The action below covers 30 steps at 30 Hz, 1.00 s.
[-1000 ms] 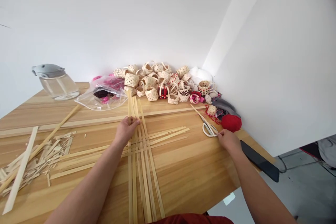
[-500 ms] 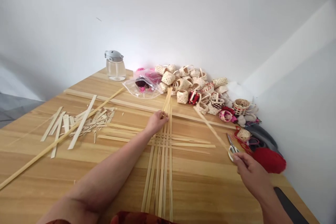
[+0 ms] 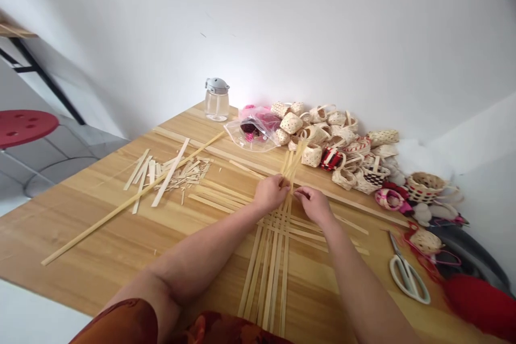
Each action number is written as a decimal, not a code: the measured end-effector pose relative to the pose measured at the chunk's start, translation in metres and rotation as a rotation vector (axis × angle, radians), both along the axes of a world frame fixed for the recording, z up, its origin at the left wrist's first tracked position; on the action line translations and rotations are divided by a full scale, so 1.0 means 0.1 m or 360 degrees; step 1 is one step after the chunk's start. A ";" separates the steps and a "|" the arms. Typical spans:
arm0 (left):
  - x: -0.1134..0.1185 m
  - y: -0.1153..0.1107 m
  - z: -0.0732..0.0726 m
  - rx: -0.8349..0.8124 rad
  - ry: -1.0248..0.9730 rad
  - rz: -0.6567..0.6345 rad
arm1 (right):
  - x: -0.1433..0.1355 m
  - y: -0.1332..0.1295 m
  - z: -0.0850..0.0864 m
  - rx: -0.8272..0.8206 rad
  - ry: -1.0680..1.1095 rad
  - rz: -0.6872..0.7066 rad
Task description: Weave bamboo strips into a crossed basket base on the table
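Note:
Flat pale bamboo strips cross in a woven patch [image 3: 276, 221], with loose ends fanning out on all sides over the wooden table. My left hand [image 3: 272, 193] is closed on the raised far ends of several upright strips [image 3: 296, 158], bunched and tilted up. Close beside it, my right hand [image 3: 313, 204] pinches a thin crosswise bamboo strip [image 3: 246, 169] at the far edge of the weave. That strip slants past both hands, its left end out beyond my left hand. My fingers hide where it crosses the raised strips.
Small woven baskets [image 3: 311, 156] are heaped along the wall beside a clear plastic bag [image 3: 258, 131]. White-handled scissors [image 3: 407, 271] lie at right near red yarn [image 3: 479, 301]. Strip offcuts [image 3: 189, 174], a long rod [image 3: 133, 200] and a water bottle [image 3: 216, 101] are at left.
My right hand has come left from beside the scissors to the weave, bringing its strip crosswise to the raised ends. My left hand still grips those ends. The view has turned left.

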State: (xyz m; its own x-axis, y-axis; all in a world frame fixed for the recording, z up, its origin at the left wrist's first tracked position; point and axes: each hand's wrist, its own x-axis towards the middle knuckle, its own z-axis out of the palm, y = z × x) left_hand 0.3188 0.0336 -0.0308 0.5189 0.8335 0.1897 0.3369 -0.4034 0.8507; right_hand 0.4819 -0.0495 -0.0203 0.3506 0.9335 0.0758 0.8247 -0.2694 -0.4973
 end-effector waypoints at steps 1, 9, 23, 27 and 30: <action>-0.01 -0.01 0.01 0.0097 0.0060 0.0032 | -0.02 0.04 -0.05 0.0008 0.0034 0.0047; -0.02 0.02 0.04 0.0279 0.0425 0.0088 | 0.20 -0.23 -0.24 0.0006 0.0316 0.0040; -0.01 0.04 0.00 0.0350 0.0328 0.0027 | 0.14 -0.28 -0.09 -0.0120 0.0316 0.0075; 0.00 0.04 -0.03 0.0257 0.0333 0.0026 | 0.04 -0.17 -0.09 -0.0157 0.0361 0.0265; 0.00 0.04 -0.04 0.0221 0.0337 0.0032 | 0.04 -0.18 -0.11 -0.0173 0.0367 0.0301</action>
State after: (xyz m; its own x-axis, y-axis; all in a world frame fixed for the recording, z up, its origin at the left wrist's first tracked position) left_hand 0.3188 0.0372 -0.0344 0.5428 0.8176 0.1919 0.5107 -0.5028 0.6974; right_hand 0.4861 -0.0673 -0.0309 0.1666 0.9820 -0.0895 0.7341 -0.1841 -0.6536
